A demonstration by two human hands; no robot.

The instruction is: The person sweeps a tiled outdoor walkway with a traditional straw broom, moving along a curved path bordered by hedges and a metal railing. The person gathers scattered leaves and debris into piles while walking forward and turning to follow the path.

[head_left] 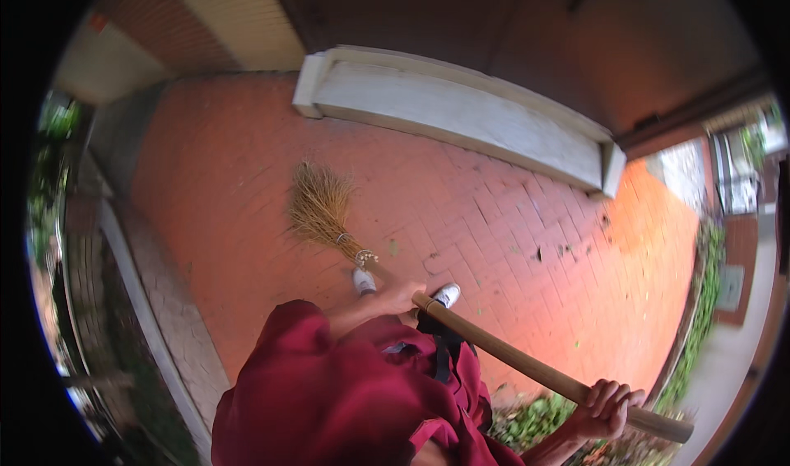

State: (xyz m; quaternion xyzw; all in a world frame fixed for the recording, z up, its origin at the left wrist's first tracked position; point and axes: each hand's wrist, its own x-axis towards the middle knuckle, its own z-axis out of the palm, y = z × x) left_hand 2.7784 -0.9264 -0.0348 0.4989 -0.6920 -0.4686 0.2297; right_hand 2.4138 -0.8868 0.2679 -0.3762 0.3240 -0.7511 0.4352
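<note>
Both the left hand (pixel 401 298) and right hand (pixel 607 411) clench the broom handle (pixel 506 350), the left farther forward.

Room over red paving (pixel 239 153) around broom head (pixel 319 206); pale stone ledge (pixel 461 108) bars far side, plants (pixel 699 305) line right edge.

Both hands grip the long wooden handle of a straw broom (pixel 510 352), the left hand (pixel 401 296) above the white shoes (pixel 448 294) and the right hand (pixel 607 409) near the handle's end, over green plants (pixel 527 423). The bristles (pixel 319 205) fan out at the far left over red brick paving (pixel 428 207), well apart from a pale stone step (pixel 461 116) below a dark brown door (pixel 420 17).
</note>
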